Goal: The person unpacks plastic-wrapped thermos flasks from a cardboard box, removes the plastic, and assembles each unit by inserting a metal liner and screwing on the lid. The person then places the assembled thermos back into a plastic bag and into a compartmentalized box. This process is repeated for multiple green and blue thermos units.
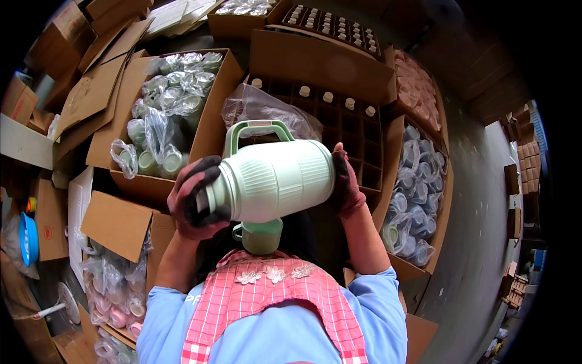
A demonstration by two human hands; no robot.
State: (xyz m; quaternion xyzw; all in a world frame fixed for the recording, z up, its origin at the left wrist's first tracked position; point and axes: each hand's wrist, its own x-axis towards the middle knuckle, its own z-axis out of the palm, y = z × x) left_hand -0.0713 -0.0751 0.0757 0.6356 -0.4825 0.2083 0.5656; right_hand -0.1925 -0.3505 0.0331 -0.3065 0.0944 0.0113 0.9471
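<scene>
A pale green ribbed vacuum flask lies tilted on its side between my two gloved hands, in front of my chest. My left hand has its fingers wrapped round the narrow top end. Against the wide base presses my right hand, its thumb side up. The flask's darker green handle points away from me. Just below the flask, close to my apron, is a green cup with a small side handle; what carries it is hidden.
Ahead stands a divided carton with several white-capped tops and a crumpled clear bag. Cartons of plastic-wrapped green cups, bluish-grey cups and pink items surround me. A carton with bagged pink pieces sits lower left.
</scene>
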